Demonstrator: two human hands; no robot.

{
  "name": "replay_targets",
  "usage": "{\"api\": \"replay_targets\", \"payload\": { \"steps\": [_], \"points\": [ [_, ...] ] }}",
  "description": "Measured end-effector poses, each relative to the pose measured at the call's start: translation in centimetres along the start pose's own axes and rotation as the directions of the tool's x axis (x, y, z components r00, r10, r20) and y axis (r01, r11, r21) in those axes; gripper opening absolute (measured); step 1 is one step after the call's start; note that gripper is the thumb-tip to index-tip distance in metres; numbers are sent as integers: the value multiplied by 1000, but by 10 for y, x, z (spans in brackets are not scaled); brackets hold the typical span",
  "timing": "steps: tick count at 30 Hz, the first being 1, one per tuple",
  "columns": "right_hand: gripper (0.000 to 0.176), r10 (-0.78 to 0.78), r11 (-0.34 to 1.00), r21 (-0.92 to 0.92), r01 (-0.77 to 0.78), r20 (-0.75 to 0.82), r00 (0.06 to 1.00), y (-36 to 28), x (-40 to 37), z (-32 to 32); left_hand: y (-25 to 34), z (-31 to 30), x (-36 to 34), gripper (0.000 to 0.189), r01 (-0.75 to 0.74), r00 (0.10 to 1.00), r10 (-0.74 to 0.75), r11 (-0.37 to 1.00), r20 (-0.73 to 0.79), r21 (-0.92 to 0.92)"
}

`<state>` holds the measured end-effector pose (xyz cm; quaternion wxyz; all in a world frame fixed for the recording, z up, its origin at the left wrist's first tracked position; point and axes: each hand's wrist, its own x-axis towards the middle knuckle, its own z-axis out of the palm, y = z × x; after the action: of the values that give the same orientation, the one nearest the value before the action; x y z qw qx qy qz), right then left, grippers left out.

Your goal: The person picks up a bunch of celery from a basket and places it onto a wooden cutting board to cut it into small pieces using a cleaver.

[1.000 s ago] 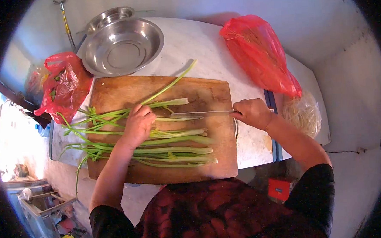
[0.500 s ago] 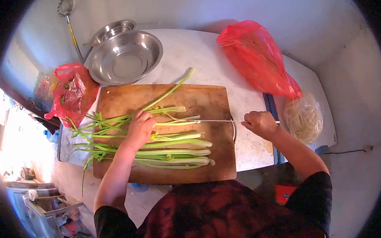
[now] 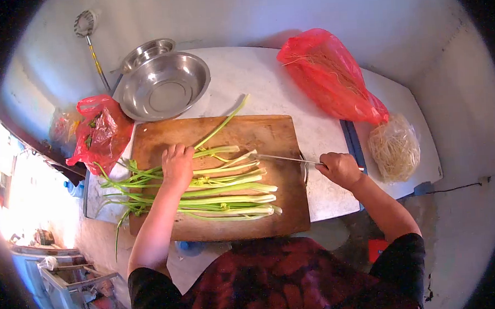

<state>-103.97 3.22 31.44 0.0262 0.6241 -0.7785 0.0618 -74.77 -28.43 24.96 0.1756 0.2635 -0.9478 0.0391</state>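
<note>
The left hand point(image 3: 177, 164) rests over celery stalks point(image 3: 227, 191), apparently steadying them — its grip hidden, I cannot tell; the right hand point(image 3: 342, 171) is clamped on a knife point(image 3: 289, 158); stalks lie across the wooden cutting board point(image 3: 268, 132), bases right, probably to suit the blade; far left, a steel basin point(image 3: 167, 89).

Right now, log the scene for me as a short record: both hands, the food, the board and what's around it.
Left hand: palm down on celery stalks; grip hidden
Right hand: holding a knife, tip near the pale stalk ends
Celery: leafy ends left, one stalk angled past the board's far edge
Wooden cutting board: on white table
Far left: large steel bowl
Far right: red plastic bag
</note>
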Motion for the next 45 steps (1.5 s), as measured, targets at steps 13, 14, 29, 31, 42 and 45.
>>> {"api": "replay_targets", "payload": {
  "steps": [13, 14, 29, 31, 42, 45],
  "points": [
    [25, 136, 991, -15, -136, -8, 991, -16, -6, 2, -21, -4, 27, 9, 194, 981, -171, 846, 93, -496],
    [25, 150, 988, -26, -150, 0, 989, -18, -7, 2, -21, -13, 28, 8, 179, 983, -166, 825, 74, -536],
    [27, 262, 965, -12, -262, 15, 965, -32, -11, 4, 5, -146, 52, 11, -185, 946, 58, 904, -319, -384],
    [26, 258, 966, -25, -258, 11, 966, -32, -12, 6, -15, -112, 54, 12, -177, 968, 104, 928, -228, -327],
    [26, 261, 965, -11, -261, -5, 965, -35, -11, 6, -58, -14, -12, 11, -74, 995, 82, 986, 49, -147],
    [26, 258, 966, -4, -258, -14, 966, -35, -12, 5, -63, -7, -12, 15, -6, 996, 19, 989, 85, -146]
  ]
}}
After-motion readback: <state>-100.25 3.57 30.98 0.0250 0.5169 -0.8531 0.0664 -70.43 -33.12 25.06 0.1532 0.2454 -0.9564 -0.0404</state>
